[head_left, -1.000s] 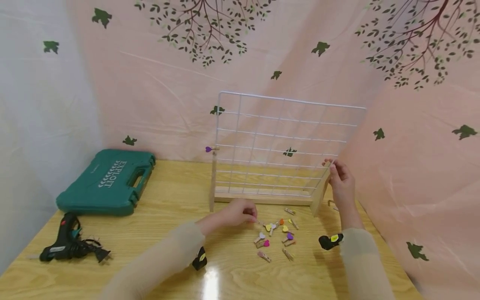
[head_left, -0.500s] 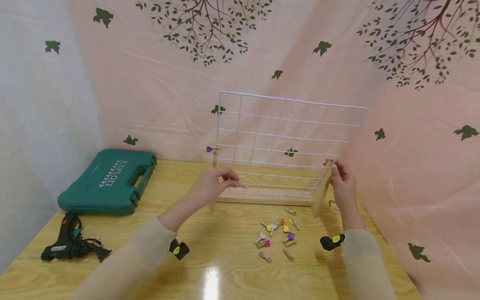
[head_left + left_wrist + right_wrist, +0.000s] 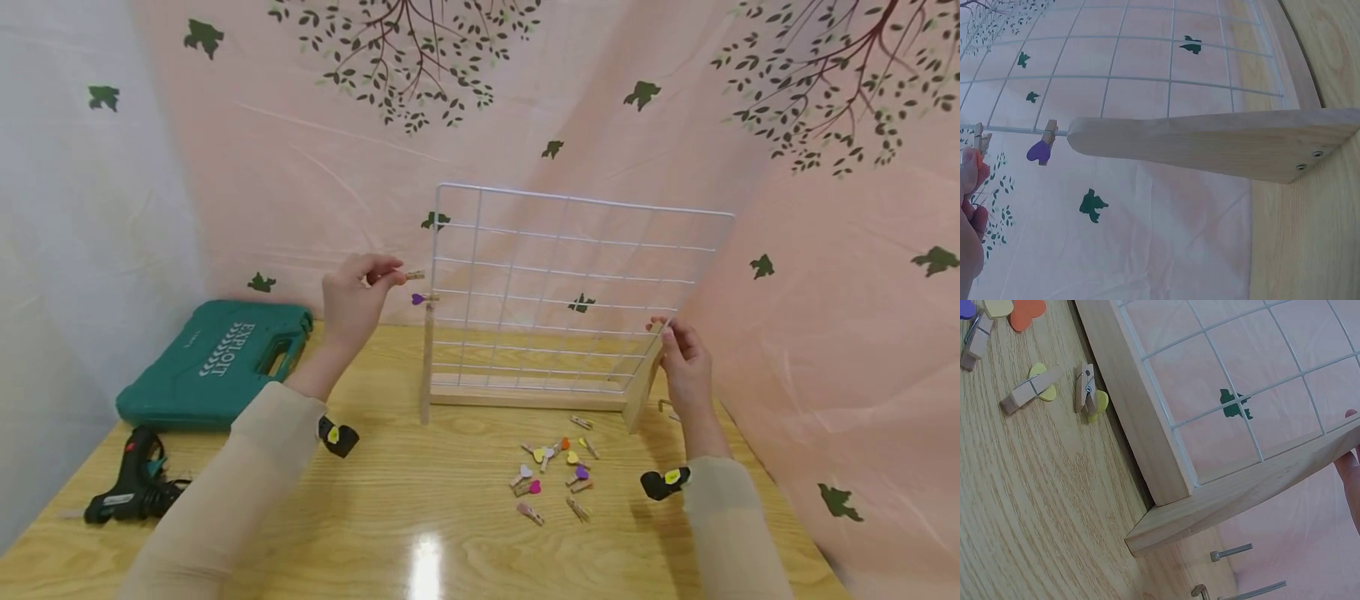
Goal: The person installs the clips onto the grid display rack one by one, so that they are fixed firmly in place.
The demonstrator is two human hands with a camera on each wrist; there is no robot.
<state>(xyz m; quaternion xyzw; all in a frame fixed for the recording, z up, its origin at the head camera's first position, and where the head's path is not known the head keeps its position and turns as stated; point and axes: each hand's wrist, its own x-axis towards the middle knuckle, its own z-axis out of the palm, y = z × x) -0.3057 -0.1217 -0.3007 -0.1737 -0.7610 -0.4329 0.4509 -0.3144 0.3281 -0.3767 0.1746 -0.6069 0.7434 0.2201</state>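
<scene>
My left hand (image 3: pixel 354 300) pinches a small wooden clothespin (image 3: pixel 415 275) with an orange end, held level beside the left edge of the white wire grid (image 3: pixel 567 199). In the left wrist view the clothespin (image 3: pixel 979 136) overlaps the grid's edge wire. Just below it, a clothespin with a purple heart (image 3: pixel 417 298) is clipped on that edge, above the wooden side post (image 3: pixel 1197 140). My right hand (image 3: pixel 686 367) holds the grid's right side at the top of the other wooden post (image 3: pixel 637 392), thumb in front and fingertips behind.
Several heart clothespins (image 3: pixel 577 473) lie loose on the wooden table (image 3: pixel 465 542) before the stand. A green tool case (image 3: pixel 217 358) and a black glue gun (image 3: pixel 131 483) with its cord lie at left. Metal hex keys (image 3: pixel 1232 551) lie beyond the right post.
My left hand has taken a clothespin from near the pile and carried it up and left to the grid's left edge. My right hand has stayed in place.
</scene>
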